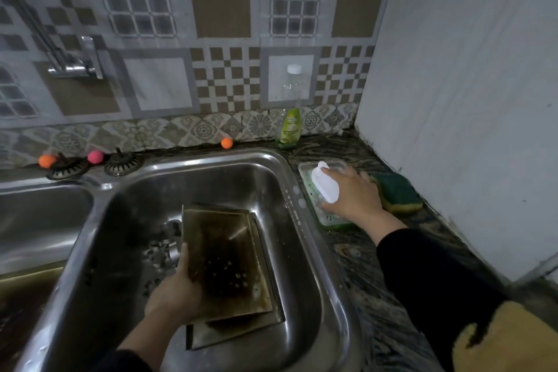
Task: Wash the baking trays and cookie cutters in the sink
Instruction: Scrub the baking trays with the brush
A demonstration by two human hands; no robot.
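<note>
Dim steel sink (271, 172) holds stacked baking trays (229, 266); left hand (175, 290) grips the top one, right hand (351, 196) clasps a white brush (327, 186), probably soapy. One-handed, the greasy tray could slip onto cookie cutters (163, 248).

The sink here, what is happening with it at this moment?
A person is washing up. The left hand grips the upper of two stacked, stained baking trays in the steel sink, with metal cookie cutters beside them. The right hand holds a white brush in a soapy dish on the counter, next to a green sponge.
</note>
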